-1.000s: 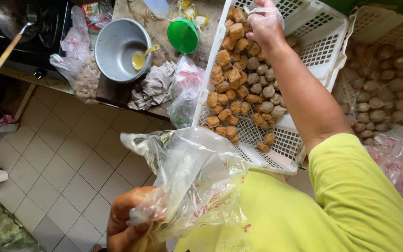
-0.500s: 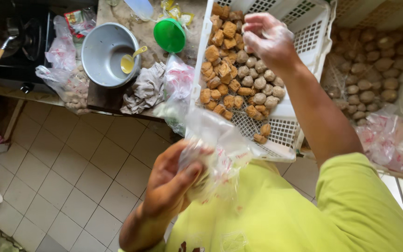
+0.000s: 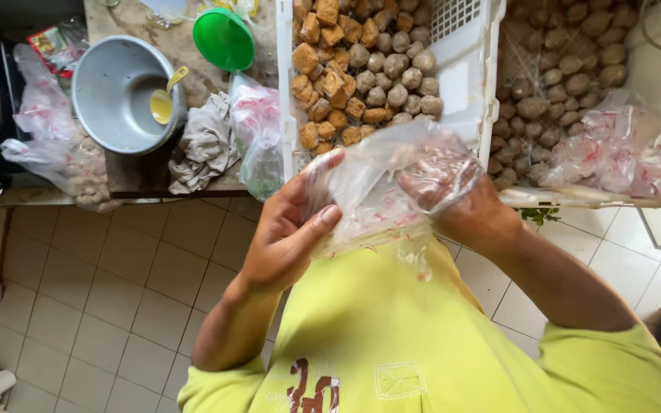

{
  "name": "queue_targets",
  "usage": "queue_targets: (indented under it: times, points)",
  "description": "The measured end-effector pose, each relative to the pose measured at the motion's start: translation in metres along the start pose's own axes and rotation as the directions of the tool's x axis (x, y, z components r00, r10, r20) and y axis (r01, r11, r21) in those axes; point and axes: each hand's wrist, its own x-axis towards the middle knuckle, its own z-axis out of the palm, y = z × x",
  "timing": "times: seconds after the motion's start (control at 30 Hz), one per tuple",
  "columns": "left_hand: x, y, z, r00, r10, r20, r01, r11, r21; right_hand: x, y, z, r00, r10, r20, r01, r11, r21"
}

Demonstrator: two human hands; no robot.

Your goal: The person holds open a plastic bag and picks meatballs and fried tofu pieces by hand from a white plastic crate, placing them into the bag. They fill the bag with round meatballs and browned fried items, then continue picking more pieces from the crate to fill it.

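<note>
A big white basket (image 3: pixel 464 84) holds brown cubes and round balls. Just left of the basket sits a grey bowl (image 3: pixel 120 92) with a yellow spoon (image 3: pixel 164 99) inside. Just below the basket, a clear plastic bag (image 3: pixel 380 187) is held up. The left hand (image 3: pixel 288 229) pinches the bag's edge. The right hand (image 3: pixel 449 183) is inside the bag, fingers closed.

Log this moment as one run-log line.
left hand: holds clear plastic bag | right hand: inside bag | behind: white crate of fried pieces
</note>
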Motion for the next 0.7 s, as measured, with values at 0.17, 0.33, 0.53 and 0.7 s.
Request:
queue_targets:
  times: [0.17,0.33,0.53,0.7]
  points:
    - [0.009,-0.053,-0.017,0.996,-0.039,-0.079,0.058,0.964,0.259,-0.033,0.018,0.036,0.994,0.049,-0.095,-0.026,0.974,0.227]
    - [0.012,-0.060,-0.017,0.994,-0.035,-0.099,0.095,0.710,0.697,-0.045,0.014,0.060,0.990,0.144,0.003,-0.132,0.903,0.409]
    - [0.031,-0.062,-0.021,1.000,-0.006,-0.001,0.004,0.572,0.820,-0.066,0.057,0.052,0.996,-0.019,-0.083,0.085,0.259,0.962]
    - [0.030,-0.065,-0.025,0.991,-0.116,-0.074,0.130,0.618,0.776,-0.049,0.125,0.090,0.931,0.346,0.119,-0.093,-0.089,0.992]
